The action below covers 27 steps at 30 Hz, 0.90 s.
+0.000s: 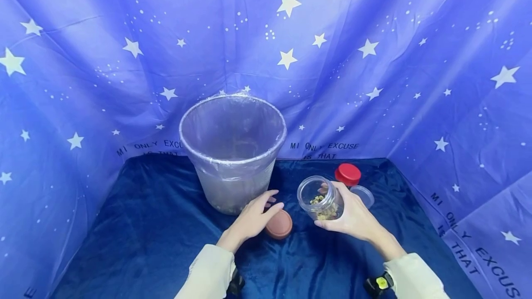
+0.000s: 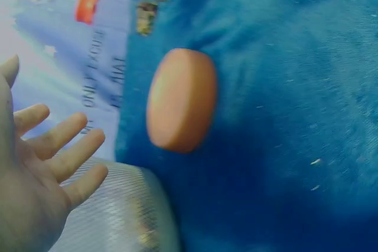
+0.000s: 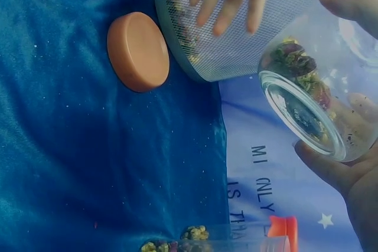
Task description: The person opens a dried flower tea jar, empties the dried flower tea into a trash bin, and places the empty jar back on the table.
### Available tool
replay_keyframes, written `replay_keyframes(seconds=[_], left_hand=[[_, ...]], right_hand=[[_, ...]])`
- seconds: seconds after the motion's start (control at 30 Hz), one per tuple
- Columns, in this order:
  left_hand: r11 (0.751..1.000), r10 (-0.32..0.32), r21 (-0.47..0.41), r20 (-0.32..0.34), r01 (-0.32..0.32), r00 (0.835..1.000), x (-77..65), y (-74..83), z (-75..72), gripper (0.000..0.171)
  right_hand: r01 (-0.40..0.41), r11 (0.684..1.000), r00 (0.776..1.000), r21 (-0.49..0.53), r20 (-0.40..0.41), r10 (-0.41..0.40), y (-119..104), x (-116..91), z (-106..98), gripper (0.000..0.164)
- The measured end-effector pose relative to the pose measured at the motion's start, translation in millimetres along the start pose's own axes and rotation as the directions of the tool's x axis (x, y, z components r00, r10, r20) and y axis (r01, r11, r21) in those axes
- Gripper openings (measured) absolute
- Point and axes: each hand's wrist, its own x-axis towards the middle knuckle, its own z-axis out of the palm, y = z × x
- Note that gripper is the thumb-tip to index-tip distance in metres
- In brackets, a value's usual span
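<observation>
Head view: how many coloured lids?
2: orange lid near the left hand, red lid beyond the jar in the right hand. The bin could hide more.

Near the tabletop's (image 1: 166, 225) back edge, slightly left of its middle, stands a bin (image 1: 232, 188), a bag (image 1: 232, 167) folded over its rim. Before it is the left hand (image 1: 251, 216), just left of a lid (image 1: 279, 224). Right of the lid, the right hand (image 1: 355, 213) holds a jar (image 1: 307, 207) with flower bits (image 1: 326, 210) inside. Behind the jar, near the back right corner, is a cap (image 1: 348, 174). A curtain (image 1: 208, 59) hangs behind the tabletop.
</observation>
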Motion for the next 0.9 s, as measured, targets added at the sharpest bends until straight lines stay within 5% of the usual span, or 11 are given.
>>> replay_keyframes(seconds=[0.37,0.9], left_hand=[[0.991,0.091,0.096,0.025,-0.093,0.996,-13.2,25.5,-30.7,0.051],[0.973,0.177,0.165,-0.090,-0.161,0.980,-23.6,73.7,-63.1,0.034]], right_hand=[[-0.003,1.000,1.000,0.020,-0.004,0.003,5.2,2.1,-3.4,0.087],[-0.038,0.998,0.999,0.041,0.016,0.038,-0.1,8.8,-12.0,0.088]])
